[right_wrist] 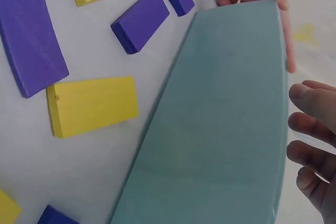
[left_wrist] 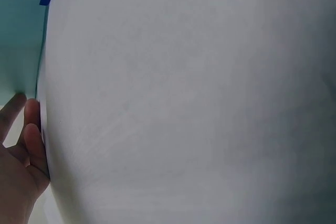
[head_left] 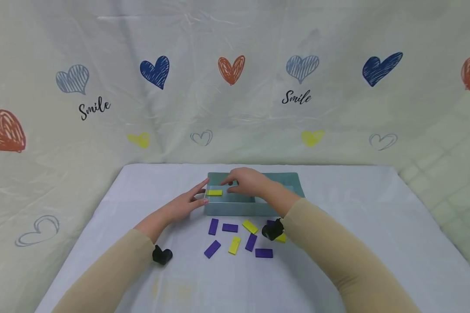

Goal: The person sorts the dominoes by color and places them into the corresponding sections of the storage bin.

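With the left hand point(head_left: 186, 203) flat against the shallow teal rectangular box point(head_left: 235, 208), steady it while the right hand's point(head_left: 246, 180) loosely curled, empty fingers hover inside beside the flat yellow block point(head_left: 214, 192).

Lighting: bright, even, diffuse; shadows faint. Head view bends at the edges (wide lens). Wrist views soft, close-range blur.

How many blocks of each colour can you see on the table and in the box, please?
Purple blocks: 5
Yellow blocks: 4, one of them in the box
Total: 9, though the black wrist camera may hide another.
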The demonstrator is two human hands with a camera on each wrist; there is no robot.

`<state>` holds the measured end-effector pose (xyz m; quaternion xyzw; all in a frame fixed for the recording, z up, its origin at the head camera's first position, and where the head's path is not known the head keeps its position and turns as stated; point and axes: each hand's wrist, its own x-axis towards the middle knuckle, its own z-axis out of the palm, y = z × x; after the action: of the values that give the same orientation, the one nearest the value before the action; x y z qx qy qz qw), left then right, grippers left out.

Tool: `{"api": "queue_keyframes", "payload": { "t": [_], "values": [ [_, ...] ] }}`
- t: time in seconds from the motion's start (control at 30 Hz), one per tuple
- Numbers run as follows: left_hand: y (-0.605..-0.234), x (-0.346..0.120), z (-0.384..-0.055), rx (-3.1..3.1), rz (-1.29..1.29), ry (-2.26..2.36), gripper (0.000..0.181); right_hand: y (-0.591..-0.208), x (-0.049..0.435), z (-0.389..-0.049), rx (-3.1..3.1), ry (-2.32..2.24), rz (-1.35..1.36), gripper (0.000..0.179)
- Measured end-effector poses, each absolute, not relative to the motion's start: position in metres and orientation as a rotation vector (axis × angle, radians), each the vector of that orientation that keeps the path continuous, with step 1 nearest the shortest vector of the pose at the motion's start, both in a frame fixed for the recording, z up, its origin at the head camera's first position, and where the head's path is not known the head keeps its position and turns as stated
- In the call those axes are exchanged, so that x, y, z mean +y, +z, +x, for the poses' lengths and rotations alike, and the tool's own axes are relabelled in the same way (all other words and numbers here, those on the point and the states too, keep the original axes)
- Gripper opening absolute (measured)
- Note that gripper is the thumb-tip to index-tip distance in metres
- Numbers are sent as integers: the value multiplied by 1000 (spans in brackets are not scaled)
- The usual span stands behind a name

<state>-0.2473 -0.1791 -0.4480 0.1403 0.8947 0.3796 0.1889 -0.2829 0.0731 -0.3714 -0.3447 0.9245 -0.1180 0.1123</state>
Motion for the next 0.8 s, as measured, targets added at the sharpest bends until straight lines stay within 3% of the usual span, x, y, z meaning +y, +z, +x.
{"api": "queue_keyframes", "payload": {
  "t": [0.33,0.8],
  "values": [
    [-451,-179,-250,2511,405,1089,71,-358,106,-268,2755,-413,-1005,32],
    [-455,-178,-251,2527,390,1081,72,-361,160,-233,2803,-457,-1196,25]
  ]
}}
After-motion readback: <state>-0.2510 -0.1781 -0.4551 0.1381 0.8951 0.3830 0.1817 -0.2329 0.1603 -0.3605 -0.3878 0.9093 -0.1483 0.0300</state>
